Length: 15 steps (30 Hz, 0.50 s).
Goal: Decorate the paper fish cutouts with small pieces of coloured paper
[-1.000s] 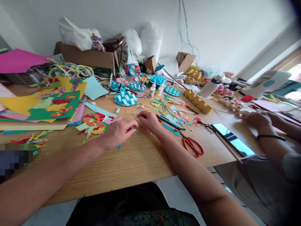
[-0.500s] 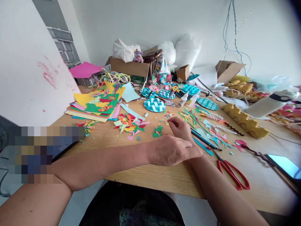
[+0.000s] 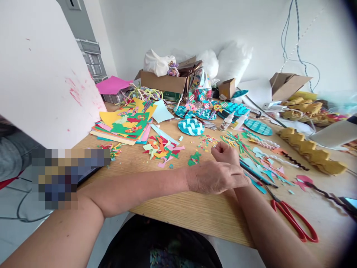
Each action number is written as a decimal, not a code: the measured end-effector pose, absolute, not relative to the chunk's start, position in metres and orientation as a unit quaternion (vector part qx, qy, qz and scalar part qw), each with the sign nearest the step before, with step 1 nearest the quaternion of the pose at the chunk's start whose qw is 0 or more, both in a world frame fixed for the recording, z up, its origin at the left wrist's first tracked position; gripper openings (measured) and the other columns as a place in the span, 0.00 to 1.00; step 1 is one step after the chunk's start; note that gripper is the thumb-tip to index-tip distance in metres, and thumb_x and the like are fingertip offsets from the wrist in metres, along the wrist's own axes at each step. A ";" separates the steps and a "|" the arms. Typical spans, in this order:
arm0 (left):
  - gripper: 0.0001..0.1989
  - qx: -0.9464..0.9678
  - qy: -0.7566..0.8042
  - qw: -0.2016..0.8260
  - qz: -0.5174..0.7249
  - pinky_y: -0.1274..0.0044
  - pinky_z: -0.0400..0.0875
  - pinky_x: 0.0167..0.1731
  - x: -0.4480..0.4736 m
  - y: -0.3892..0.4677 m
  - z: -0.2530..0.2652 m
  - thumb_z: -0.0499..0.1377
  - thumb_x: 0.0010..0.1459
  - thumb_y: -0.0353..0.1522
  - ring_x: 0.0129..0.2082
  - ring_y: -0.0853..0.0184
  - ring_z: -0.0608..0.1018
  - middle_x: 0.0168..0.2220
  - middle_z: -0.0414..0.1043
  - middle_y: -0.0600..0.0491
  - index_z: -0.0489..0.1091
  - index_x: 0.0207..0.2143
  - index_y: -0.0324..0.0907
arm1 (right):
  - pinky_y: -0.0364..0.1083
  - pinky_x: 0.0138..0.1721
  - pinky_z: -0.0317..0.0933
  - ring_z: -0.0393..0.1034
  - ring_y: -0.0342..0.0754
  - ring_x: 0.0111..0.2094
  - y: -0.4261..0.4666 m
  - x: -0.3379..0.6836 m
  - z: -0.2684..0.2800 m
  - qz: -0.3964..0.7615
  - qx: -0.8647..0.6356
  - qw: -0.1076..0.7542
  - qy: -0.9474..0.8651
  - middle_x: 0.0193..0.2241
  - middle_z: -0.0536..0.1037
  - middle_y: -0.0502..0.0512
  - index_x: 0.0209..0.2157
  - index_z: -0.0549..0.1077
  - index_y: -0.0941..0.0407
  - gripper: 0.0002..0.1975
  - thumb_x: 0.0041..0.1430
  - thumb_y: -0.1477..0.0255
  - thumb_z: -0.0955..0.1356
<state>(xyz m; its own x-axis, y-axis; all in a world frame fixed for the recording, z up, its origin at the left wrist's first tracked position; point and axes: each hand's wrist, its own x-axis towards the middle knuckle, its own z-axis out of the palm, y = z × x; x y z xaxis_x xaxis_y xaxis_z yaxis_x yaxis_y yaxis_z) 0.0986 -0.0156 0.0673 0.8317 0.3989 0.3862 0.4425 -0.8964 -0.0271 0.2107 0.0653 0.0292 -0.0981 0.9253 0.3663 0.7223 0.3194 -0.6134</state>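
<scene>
My left hand (image 3: pixel 219 178) reaches across my body, its fingers stretched out over my right wrist, and no object shows in it. Behind it rests my right hand (image 3: pixel 225 152), fingers curled in with nothing visible inside. A green paper fish (image 3: pixel 194 159) lies on the table just left of my hands. Dark pens (image 3: pixel 258 172) lie close beside my right wrist. Red-handled scissors (image 3: pixel 292 217) rest to the right of my right forearm. Small coloured paper scraps (image 3: pixel 161 149) are heaped further left.
Stacked coloured paper (image 3: pixel 122 130) lies at the left. Blue wavy-patterned discs (image 3: pixel 191 127) and two glue bottles (image 3: pixel 226 122) stand behind my hands. A yellow egg-carton strip (image 3: pixel 311 150) and a white bottle (image 3: pixel 334 136) are at the right. A white board (image 3: pixel 41 74) rises at far left.
The camera view has turned slightly left, so the table things appear further right. My hands keep the same crossed pose, and nothing was picked up or put down.
</scene>
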 end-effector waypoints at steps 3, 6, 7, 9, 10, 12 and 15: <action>0.15 -0.956 -0.229 0.040 -0.177 0.80 0.67 0.37 0.093 -0.013 0.066 0.47 0.57 0.22 0.39 0.70 0.71 0.40 0.70 0.50 0.65 0.45 0.35 | 0.41 0.19 0.46 0.49 0.39 0.16 0.069 0.211 0.028 0.150 -0.586 0.368 -0.706 0.11 0.56 0.44 0.14 0.55 0.55 0.06 0.36 0.72 0.61; 0.14 -0.952 -0.254 0.046 -0.168 0.78 0.68 0.36 0.084 -0.009 0.062 0.46 0.57 0.23 0.37 0.68 0.71 0.39 0.69 0.50 0.64 0.44 0.36 | 0.42 0.21 0.49 0.53 0.40 0.17 0.073 0.215 0.024 0.159 -0.584 0.378 -0.700 0.13 0.59 0.44 0.17 0.60 0.55 0.02 0.35 0.72 0.61; 0.14 -0.950 -0.259 0.047 -0.167 0.78 0.68 0.36 0.081 -0.007 0.059 0.46 0.57 0.23 0.38 0.68 0.71 0.38 0.69 0.49 0.64 0.44 0.35 | 0.42 0.21 0.49 0.53 0.40 0.17 0.074 0.217 0.022 0.161 -0.579 0.381 -0.703 0.13 0.60 0.44 0.20 0.62 0.55 0.03 0.36 0.72 0.61; 0.13 -0.946 -0.268 0.052 -0.177 0.77 0.68 0.36 0.074 -0.003 0.052 0.46 0.57 0.23 0.40 0.66 0.71 0.38 0.68 0.48 0.64 0.43 0.35 | 0.42 0.22 0.51 0.55 0.40 0.17 0.076 0.221 0.019 0.161 -0.563 0.386 -0.713 0.14 0.62 0.44 0.27 0.65 0.56 0.09 0.38 0.72 0.61; 0.13 -0.943 -0.273 0.051 -0.184 0.78 0.68 0.35 0.071 -0.001 0.049 0.45 0.57 0.23 0.41 0.66 0.71 0.39 0.68 0.47 0.64 0.43 0.35 | 0.42 0.23 0.51 0.56 0.40 0.17 0.076 0.223 0.018 0.159 -0.556 0.387 -0.719 0.15 0.63 0.44 0.30 0.66 0.56 0.11 0.40 0.72 0.61; 0.13 -0.936 -0.284 0.046 -0.201 0.78 0.69 0.34 0.066 0.003 0.041 0.45 0.57 0.22 0.40 0.66 0.71 0.40 0.68 0.47 0.63 0.43 0.35 | 0.42 0.24 0.52 0.57 0.40 0.18 0.076 0.225 0.017 0.157 -0.545 0.388 -0.727 0.17 0.65 0.45 0.32 0.66 0.57 0.12 0.42 0.72 0.61; 0.14 -0.926 -0.303 0.028 -0.223 0.77 0.68 0.38 0.062 0.007 0.032 0.46 0.55 0.21 0.41 0.67 0.71 0.40 0.67 0.47 0.62 0.44 0.36 | 0.42 0.24 0.53 0.58 0.41 0.19 0.077 0.226 0.016 0.169 -0.536 0.389 -0.730 0.18 0.66 0.47 0.32 0.67 0.57 0.10 0.44 0.70 0.61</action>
